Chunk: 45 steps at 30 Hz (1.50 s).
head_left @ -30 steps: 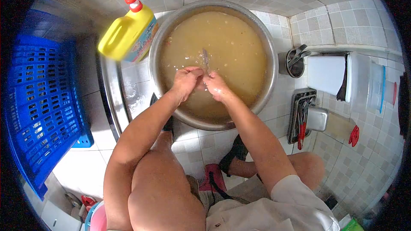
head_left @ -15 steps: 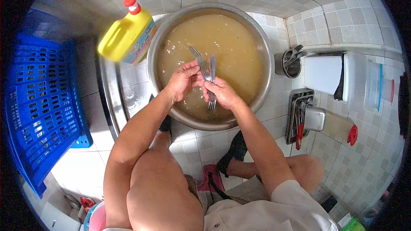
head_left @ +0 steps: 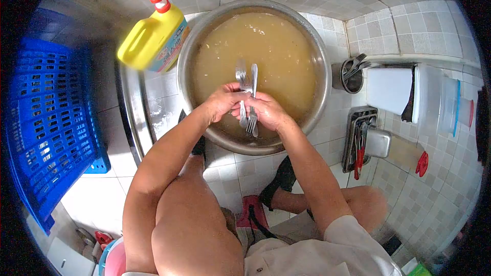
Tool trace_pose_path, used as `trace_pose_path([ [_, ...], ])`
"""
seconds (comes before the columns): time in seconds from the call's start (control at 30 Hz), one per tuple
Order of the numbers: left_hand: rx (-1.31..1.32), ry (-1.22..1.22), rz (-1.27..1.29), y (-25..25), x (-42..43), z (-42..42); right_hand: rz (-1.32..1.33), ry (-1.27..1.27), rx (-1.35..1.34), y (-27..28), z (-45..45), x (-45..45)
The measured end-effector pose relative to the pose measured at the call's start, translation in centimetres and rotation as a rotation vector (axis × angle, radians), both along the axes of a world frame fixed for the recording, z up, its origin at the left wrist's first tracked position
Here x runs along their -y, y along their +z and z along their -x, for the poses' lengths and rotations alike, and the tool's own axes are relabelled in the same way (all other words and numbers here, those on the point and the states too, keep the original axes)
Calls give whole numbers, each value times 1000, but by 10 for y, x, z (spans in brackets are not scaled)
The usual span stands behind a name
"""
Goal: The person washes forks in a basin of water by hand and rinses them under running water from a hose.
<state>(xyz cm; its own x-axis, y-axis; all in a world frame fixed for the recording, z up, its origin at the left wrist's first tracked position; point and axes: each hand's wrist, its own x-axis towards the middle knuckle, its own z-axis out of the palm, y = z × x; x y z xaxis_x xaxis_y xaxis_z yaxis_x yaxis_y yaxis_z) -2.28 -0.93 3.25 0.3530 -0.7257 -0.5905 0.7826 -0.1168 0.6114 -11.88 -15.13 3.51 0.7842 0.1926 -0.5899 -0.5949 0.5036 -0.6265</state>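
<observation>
Both hands are close together over the near half of a wide, round, silver metal basin [head_left: 323, 79] filled with cloudy, yellowish-brown water [head_left: 273, 46]. The left hand [head_left: 223, 104] and the right hand [head_left: 268, 112] are closed on a small bundle of silver metal cutlery [head_left: 254, 79], fingers curled in around its middle. On the far side of the hands, one fork's tines and a slim handle point away; on the near side, another fork's tines and more ends stick out. Fingers hide the middle of the bundle, so the exact number of pieces cannot be told.

Just beside the basin's far left stands a yellow plastic jug [head_left: 153, 41] with a red pump top. Farther left is a blue plastic basket [head_left: 53, 122] with slotted walls. To the basin's right, a round, dark metal cup [head_left: 338, 77] holds more forks. Nearer on that side, a dark rectangular tray [head_left: 350, 143] carries red-handled utensils [head_left: 359, 157], with a small silver metal container [head_left: 378, 143] at its right.
</observation>
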Motion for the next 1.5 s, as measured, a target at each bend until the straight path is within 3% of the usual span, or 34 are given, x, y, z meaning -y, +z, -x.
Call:
trace_pose_path([
  [0.1, -89, 9, -12, -3, 1, 1, 71, -12, -32, 6, -3, -2],
  [0.17, 22, 19, -35, -13, 0, 1, 99, -23, -80, 6, -4, -2],
  [0.23, -4, 88, -31, -14, 1, 3, 349, 37, 0, 3, -6, 0],
  [0.33, 34, 191, -54, -8, 4, 3, 450, 85, -15, 14, -9, 3],
  [0.4, 98, 225, -84, -4, 4, 2, 439, 80, 8, 11, -8, 6],
  [0.57, -148, 213, -41, 9, 1, -2, 399, -67, -26, 10, -9, 5],
  [0.87, -46, 122, -8, -11, 3, 7, 250, -178, -97, 12, -12, -4],
  [0.93, -54, 176, 18, -15, 1, 3, 431, -160, -42, 19, -16, -6],
  [1.07, -139, 413, 98, 2, 6, -6, 502, -131, 0, 22, -16, 1],
  [1.13, -116, 425, 71, 3, 2, -13, 745, -72, 6, 34, -18, 8],
  [1.17, -93, 436, 41, 4, 0, -15, 744, -68, 8, 38, -20, 11],
  [1.23, -81, 481, -30, 3, -2, -15, 908, -299, 162, 50, -23, 16],
  [1.37, -95, 487, -17, 0, -4, -12, 933, -150, 159, 89, -29, 25],
  [1.43, -86, 422, -24, 6, -1, -11, 983, -94, 275, 81, -30, 17],
  [1.5, -142, 410, 20, 9, 2, -8, 1248, -51, 793, 73, -32, 5],
])
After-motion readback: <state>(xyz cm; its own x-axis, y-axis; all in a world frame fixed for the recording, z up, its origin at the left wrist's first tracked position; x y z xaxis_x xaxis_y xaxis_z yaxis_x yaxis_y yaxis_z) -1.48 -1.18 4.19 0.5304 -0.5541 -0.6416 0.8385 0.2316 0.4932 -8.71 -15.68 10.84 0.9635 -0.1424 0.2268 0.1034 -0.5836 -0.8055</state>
